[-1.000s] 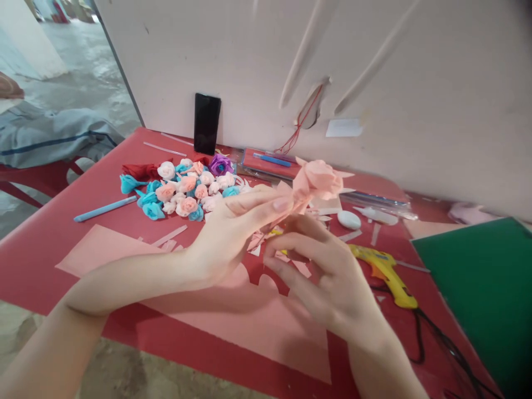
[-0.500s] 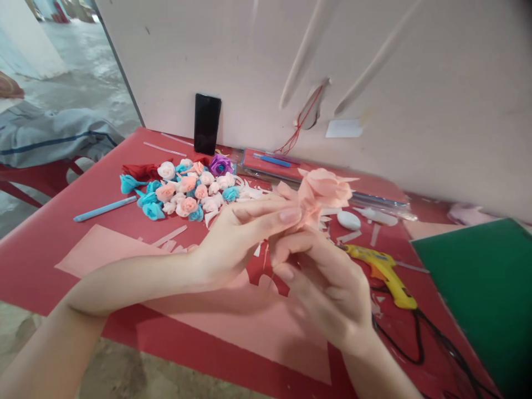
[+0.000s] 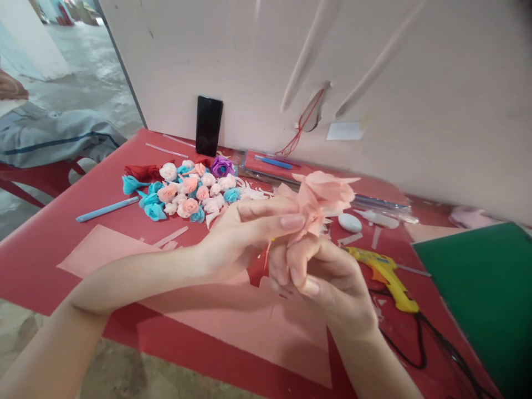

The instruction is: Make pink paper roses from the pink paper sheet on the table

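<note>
A peach paper flower (image 3: 326, 194) with layered, pointed petals is held up over the table. My left hand (image 3: 249, 235) pinches its base from the left, thumb on the near side. Just below the flower is my right hand (image 3: 322, 277), its fingers curled and the thumb pressed to the fingertips; what lies between them, if anything, is hidden. A thin strand hangs below the hands. Large peach paper (image 3: 233, 327) lies on the table underneath.
A pile of small paper roses (image 3: 187, 191) lies at the left, near a blue pen (image 3: 108, 209). A phone (image 3: 209, 126) leans on the wall. A yellow glue gun (image 3: 384, 277) with its black cord and a green sheet (image 3: 477, 288) lie at the right. A person sits at far left.
My right thumb and fingers have shifted right and curled closer together under the flower. My left hand keeps its pinch, and the flower has barely moved.
</note>
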The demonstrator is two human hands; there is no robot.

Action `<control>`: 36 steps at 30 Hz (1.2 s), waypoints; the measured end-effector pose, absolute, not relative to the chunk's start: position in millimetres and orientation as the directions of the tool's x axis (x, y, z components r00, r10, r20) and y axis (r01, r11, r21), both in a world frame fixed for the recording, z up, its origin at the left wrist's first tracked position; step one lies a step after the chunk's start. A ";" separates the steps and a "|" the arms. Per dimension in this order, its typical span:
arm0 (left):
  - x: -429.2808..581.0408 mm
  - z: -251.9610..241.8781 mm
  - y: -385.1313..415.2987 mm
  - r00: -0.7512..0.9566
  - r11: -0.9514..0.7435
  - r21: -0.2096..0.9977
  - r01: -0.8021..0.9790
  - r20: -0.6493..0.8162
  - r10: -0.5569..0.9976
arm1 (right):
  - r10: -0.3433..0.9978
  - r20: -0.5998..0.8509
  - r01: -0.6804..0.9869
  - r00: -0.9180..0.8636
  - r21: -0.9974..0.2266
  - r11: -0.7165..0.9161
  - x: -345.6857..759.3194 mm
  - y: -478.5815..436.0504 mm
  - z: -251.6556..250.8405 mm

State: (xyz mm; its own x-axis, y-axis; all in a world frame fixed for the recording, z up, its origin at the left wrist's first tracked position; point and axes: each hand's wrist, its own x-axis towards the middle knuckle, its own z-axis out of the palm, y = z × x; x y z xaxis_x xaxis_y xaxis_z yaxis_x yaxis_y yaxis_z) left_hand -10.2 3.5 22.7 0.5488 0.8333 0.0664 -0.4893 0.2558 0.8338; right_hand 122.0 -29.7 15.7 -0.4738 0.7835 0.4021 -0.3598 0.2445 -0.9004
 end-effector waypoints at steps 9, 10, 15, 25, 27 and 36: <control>-10.8 31.9 0.5 0.503 0.268 0.781 -0.564 0.068 0.862 | 0.758 0.527 0.129 -0.383 -0.782 0.609 123.4 -34.8 23.7; -10.6 32.4 0.0 0.494 0.255 0.793 -0.554 0.067 0.867 | 0.761 0.527 0.166 -0.378 -0.770 0.616 123.3 -35.9 24.4; -12.0 27.9 -0.1 0.547 0.261 0.794 -0.548 0.104 0.831 | 0.793 0.495 0.127 -0.355 -0.815 0.565 124.0 -40.8 21.2; -14.6 24.0 5.4 0.648 0.235 0.829 -0.507 0.187 0.739 | 0.801 0.443 -0.292 -0.402 -0.891 0.346 122.4 -37.5 18.9; -14.1 25.4 6.8 0.634 0.219 0.826 -0.520 0.201 0.747 | 0.798 0.432 -0.345 -0.421 -0.889 0.299 121.0 -35.5 21.5; -15.5 24.4 9.0 0.666 0.297 0.756 -0.583 0.235 0.708 | 0.711 0.423 -0.547 -0.561 -0.835 0.065 117.2 -28.8 26.9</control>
State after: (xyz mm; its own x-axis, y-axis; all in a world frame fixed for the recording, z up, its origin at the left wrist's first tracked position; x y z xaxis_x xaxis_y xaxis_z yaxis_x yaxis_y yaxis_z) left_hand -15.5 9.0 24.4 0.6655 0.7084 0.2351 -0.5832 0.2970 0.7561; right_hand 117.2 -28.8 26.9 -0.5613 0.7114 0.4230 -0.5466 0.0652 -0.8349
